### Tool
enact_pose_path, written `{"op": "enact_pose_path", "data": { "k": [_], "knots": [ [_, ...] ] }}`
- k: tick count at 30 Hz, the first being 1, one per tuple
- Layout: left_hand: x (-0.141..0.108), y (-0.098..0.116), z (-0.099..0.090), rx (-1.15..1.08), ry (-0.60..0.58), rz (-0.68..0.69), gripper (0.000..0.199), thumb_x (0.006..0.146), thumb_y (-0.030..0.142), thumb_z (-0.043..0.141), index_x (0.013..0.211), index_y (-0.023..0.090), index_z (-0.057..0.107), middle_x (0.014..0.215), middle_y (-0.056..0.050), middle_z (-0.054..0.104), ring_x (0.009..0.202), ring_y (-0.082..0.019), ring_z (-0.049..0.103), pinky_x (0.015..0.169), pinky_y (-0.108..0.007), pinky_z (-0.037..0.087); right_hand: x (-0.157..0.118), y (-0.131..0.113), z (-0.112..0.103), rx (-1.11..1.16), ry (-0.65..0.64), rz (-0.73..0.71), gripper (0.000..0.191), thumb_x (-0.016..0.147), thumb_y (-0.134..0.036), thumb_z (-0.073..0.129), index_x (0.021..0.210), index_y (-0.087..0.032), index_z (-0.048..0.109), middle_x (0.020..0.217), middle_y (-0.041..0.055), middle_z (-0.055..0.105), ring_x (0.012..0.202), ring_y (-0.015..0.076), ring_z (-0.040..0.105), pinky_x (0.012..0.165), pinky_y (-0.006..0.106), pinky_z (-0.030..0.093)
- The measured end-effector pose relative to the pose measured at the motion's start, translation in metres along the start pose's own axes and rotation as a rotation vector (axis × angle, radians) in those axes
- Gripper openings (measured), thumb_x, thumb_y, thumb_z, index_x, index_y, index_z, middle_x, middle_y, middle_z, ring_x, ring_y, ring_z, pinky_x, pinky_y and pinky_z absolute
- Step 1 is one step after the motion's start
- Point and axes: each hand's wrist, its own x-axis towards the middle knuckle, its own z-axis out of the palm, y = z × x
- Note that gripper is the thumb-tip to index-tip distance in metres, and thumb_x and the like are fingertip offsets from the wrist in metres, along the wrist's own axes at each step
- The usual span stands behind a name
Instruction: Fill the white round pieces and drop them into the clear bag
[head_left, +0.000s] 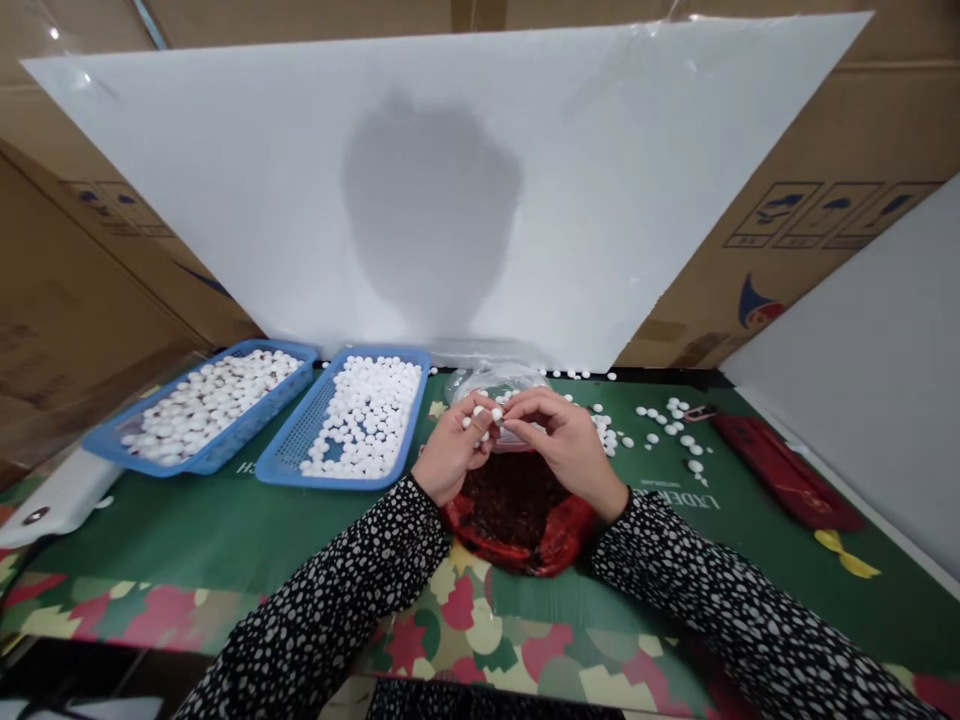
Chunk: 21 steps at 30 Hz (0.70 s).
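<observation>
One green tablecloth (187, 530) spreads before us, bearing two blue baskets (322, 480) to our left and, in the middle, a red bag (559, 535) of dark material (514, 490). Above the bag, our left hand (452, 450) pinches several white balls (466, 422); the thumb and fingertip of our right hand (570, 450) meet beside one, though we cannot tell if they grasp it. With so many bunched together, a loosened pinch could drop one into the bag.

Both hands (451, 450) (571, 445) angle inward, fingertips (517, 406) close together.
</observation>
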Motion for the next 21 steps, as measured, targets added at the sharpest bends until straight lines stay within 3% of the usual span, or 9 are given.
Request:
{"op": "enact_pose_path", "data": {
  "k": [11, 17, 21],
  "knots": [
    [0.001, 0.003, -0.009, 0.355, -0.020, 0.068, 0.031, 0.083, 0.050, 0.061, 0.084, 0.018, 0.059, 0.057, 0.005, 0.042, 0.048, -0.007, 0.032, 0.041, -0.017, 0.022, 0.001, -0.001, -0.004, -0.020, -0.085, -0.024, 0.006, 0.085, -0.019, 0.066, 0.080, -0.021, 0.067, 0.091, 0.0023, 0.066, 0.090, 0.0170, 0.062, 0.084, 0.034, 0.047],
    [-0.001, 0.003, -0.010, 0.454, -0.051, 0.113, 0.030, 0.086, 0.048, 0.059, 0.085, 0.019, 0.059, 0.056, 0.005, 0.041, 0.049, -0.008, 0.035, 0.046, -0.018, 0.027, -0.003, 0.002, -0.002, 0.027, -0.054, 0.031, 0.006, 0.083, -0.023, 0.070, 0.087, -0.022, 0.065, 0.086, 0.0002, 0.065, 0.080, 0.0158, 0.062, 0.074, 0.031, 0.049],
    [-0.002, 0.002, -0.011, 0.470, -0.041, 0.116, 0.029, 0.086, 0.048, 0.059, 0.084, 0.018, 0.058, 0.056, 0.005, 0.042, 0.049, -0.008, 0.035, 0.046, -0.017, 0.027, -0.006, 0.002, -0.001, -0.062, -0.033, -0.033, 0.008, 0.086, -0.021, 0.067, 0.092, -0.024, 0.070, 0.086, 0.0007, 0.067, 0.082, 0.0165, 0.062, 0.076, 0.032, 0.049]
  ]
}}
